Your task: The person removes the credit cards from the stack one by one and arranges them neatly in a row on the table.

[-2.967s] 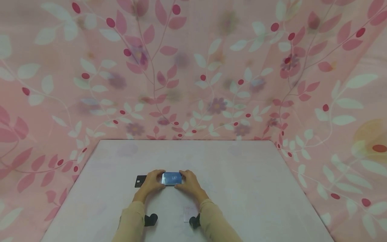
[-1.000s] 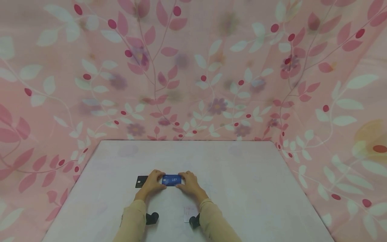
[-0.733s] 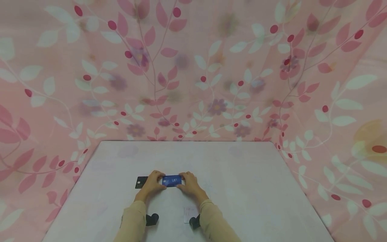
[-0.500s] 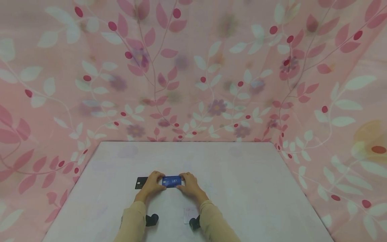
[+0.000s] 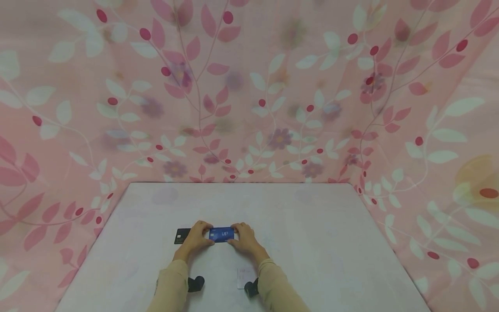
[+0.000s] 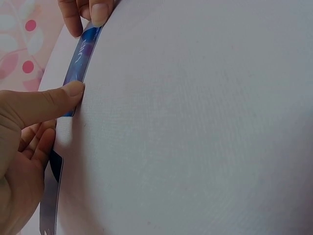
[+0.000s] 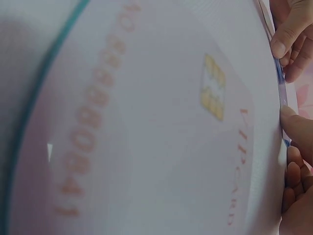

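Facing inward, left hand [image 5: 196, 235] and right hand [image 5: 246, 236] pinch a blue card [image 5: 221, 235].

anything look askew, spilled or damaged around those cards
Nothing stands out. The blue VIP card and pale card show no visible damage, and no spill shows on the table. The black card is partly hidden, so its covered end can't be checked.

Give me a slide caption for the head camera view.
The left hand and right hand grip a blue VIP card by opposite ends, a black card partly hidden by the left hand.
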Available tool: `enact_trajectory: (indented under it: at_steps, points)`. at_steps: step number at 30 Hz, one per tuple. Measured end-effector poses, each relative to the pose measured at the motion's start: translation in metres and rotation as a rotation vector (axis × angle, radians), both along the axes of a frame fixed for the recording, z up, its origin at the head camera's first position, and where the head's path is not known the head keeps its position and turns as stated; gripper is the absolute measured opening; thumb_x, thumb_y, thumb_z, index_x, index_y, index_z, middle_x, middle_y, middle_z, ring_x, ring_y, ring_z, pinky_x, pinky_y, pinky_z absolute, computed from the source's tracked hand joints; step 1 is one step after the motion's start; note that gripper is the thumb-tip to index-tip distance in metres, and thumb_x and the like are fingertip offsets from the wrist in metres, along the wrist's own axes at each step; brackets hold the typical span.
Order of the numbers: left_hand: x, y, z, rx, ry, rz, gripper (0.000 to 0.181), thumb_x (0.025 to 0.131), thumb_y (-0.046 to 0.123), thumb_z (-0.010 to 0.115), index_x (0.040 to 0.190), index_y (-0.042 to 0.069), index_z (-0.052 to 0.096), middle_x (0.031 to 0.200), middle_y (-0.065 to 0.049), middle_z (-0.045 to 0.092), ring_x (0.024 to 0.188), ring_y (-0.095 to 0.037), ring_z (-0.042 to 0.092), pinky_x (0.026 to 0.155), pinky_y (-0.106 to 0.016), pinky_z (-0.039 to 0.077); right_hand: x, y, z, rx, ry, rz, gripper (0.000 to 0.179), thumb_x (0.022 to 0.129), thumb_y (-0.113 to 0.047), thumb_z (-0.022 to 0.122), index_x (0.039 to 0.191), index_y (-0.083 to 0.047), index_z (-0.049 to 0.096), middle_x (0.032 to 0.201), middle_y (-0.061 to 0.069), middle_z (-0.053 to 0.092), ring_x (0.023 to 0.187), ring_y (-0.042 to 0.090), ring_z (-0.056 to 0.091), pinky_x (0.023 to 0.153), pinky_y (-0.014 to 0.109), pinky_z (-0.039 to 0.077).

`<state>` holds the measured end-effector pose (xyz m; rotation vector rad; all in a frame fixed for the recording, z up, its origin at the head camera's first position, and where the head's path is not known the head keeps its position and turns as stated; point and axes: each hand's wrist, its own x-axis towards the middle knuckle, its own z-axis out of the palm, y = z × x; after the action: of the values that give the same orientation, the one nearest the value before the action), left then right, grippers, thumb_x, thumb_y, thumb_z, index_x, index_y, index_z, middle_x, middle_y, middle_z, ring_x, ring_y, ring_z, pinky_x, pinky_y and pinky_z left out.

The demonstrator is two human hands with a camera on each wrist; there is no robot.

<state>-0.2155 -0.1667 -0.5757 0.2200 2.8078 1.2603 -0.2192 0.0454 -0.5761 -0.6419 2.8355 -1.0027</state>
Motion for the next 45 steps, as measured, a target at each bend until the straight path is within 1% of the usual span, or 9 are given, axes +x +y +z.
enact_trajectory:
  at_steps: [4,10,16,19,24,31,37,41,45]
  points:
    - [-0.001,-0.001,-0.001,-0.002,-0.005,0.001,0.05,0.064,0.006,0.083,0.11,-0.001,0.062,0.108,-0.012,0.054,0.099,-0.027,0.053,0.092,-0.047,0.044,-0.001,0.0,-0.001,0.0,0.01,0.004,0.047,0.081,-0.024,0.071,0.121,-0.004,0.056,0.096,0.003,0.054,0.092,0.019,0.046,0.084,0.037,0.036]
    - [-0.001,-0.002,-0.002,0.01,-0.012,0.006,0.05,0.065,0.006,0.082,0.11,-0.001,0.062,0.108,-0.012,0.055,0.1,-0.028,0.054,0.092,-0.047,0.044,0.0,-0.001,-0.001,0.011,-0.002,-0.004,0.047,0.082,-0.025,0.07,0.122,-0.004,0.055,0.099,0.003,0.054,0.094,0.02,0.047,0.085,0.038,0.036]
    - [-0.002,-0.002,-0.001,0.007,-0.007,0.003,0.05,0.065,0.006,0.082,0.11,-0.001,0.062,0.109,-0.013,0.055,0.101,-0.029,0.054,0.093,-0.047,0.044,0.002,-0.007,0.001,0.031,-0.023,-0.046,0.049,0.082,-0.026,0.07,0.124,-0.005,0.055,0.112,0.011,0.052,0.105,0.027,0.047,0.09,0.044,0.036]
    - [-0.002,-0.002,0.0,0.009,-0.009,0.004,0.05,0.065,0.005,0.082,0.111,-0.001,0.063,0.109,-0.012,0.055,0.102,-0.029,0.054,0.093,-0.046,0.044,0.003,-0.01,0.001,0.047,-0.029,-0.076,0.049,0.082,-0.027,0.07,0.124,-0.005,0.056,0.116,0.013,0.049,0.108,0.028,0.046,0.091,0.045,0.036]
    - [-0.001,-0.002,0.001,0.016,-0.013,0.01,0.048,0.065,0.004,0.081,0.11,-0.002,0.063,0.108,-0.012,0.055,0.101,-0.029,0.055,0.092,-0.047,0.044,0.004,-0.014,-0.002,0.08,-0.011,-0.11,0.049,0.082,-0.028,0.07,0.124,-0.006,0.056,0.114,0.012,0.049,0.106,0.027,0.046,0.089,0.043,0.036]
    - [-0.003,-0.001,0.001,-0.004,-0.034,0.025,0.051,0.062,0.004,0.076,0.112,0.0,0.063,0.11,-0.012,0.055,0.099,-0.028,0.054,0.092,-0.046,0.044,0.006,-0.018,-0.004,0.125,0.005,-0.117,0.052,0.083,-0.031,0.068,0.126,-0.005,0.055,0.114,0.012,0.049,0.105,0.026,0.046,0.088,0.041,0.036]
    - [-0.003,-0.002,-0.002,0.01,-0.024,0.031,0.053,0.058,0.003,0.078,0.11,0.0,0.064,0.108,-0.012,0.055,0.097,-0.027,0.054,0.09,-0.046,0.045,0.007,-0.021,-0.004,0.132,0.005,-0.121,0.051,0.083,-0.03,0.068,0.126,-0.005,0.055,0.114,0.012,0.049,0.105,0.026,0.046,0.087,0.041,0.036]
    - [-0.003,-0.002,-0.004,0.026,-0.023,0.037,0.053,0.059,0.004,0.078,0.11,0.001,0.065,0.109,-0.011,0.056,0.098,-0.027,0.055,0.09,-0.045,0.046,0.008,-0.022,-0.004,0.13,0.011,-0.114,0.051,0.084,-0.03,0.068,0.126,-0.006,0.055,0.113,0.012,0.049,0.104,0.026,0.046,0.086,0.041,0.036]
    - [-0.002,-0.001,-0.002,0.032,-0.034,0.043,0.052,0.06,0.004,0.077,0.11,0.003,0.065,0.112,-0.011,0.055,0.1,-0.027,0.055,0.09,-0.046,0.046,0.009,-0.023,-0.004,0.129,0.017,-0.105,0.051,0.084,-0.031,0.067,0.126,-0.006,0.055,0.113,0.011,0.049,0.104,0.025,0.045,0.086,0.039,0.036]
